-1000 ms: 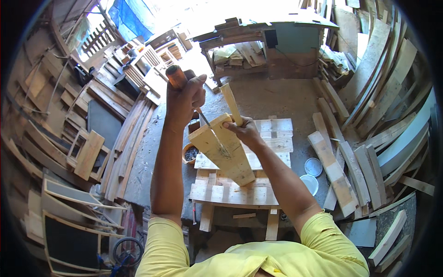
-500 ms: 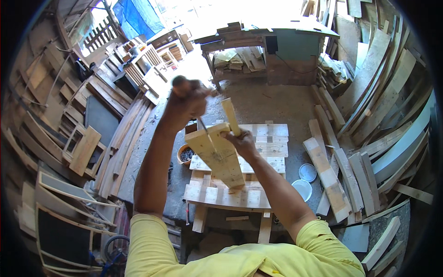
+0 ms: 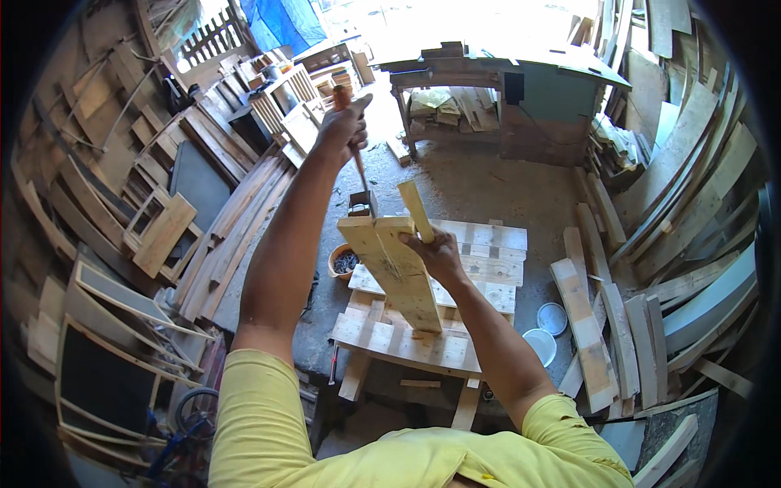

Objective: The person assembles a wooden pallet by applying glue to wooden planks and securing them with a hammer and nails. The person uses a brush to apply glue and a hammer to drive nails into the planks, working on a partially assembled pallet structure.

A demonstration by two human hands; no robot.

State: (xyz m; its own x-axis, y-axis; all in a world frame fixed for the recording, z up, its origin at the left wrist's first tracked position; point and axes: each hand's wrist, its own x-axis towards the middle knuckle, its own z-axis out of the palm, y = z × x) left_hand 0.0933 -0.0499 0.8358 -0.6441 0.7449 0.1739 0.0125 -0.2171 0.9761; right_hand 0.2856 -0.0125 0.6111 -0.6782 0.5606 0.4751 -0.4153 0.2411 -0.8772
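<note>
My left hand (image 3: pixel 345 130), raised at the far end of my reach, is closed around the brown handle of a hand saw (image 3: pixel 360 172). Its blade appears almost edge-on and runs down to the top end of a thick pale wooden board (image 3: pixel 404 289). A dark line runs down the board's face from there. The board stands tilted on a low slatted wooden bench (image 3: pixel 390 342). Gripping its right edge near the top is my right hand (image 3: pixel 437 254), thumb on the face. A narrow wood strip (image 3: pixel 415 210) sticks up beside that hand; its lower end is hidden.
An orange-brown bowl of small dark pieces (image 3: pixel 342 262) stands left of the bench. White round containers (image 3: pixel 539 346) sit on the floor at right, near leaning planks (image 3: pixel 584 333). Long boards (image 3: pixel 236 232) line the left side. A large worktable (image 3: pixel 521 73) stands ahead.
My left hand has drawn up and away from the board with the saw. My right hand keeps its grip on the board. The view has shifted slightly.
</note>
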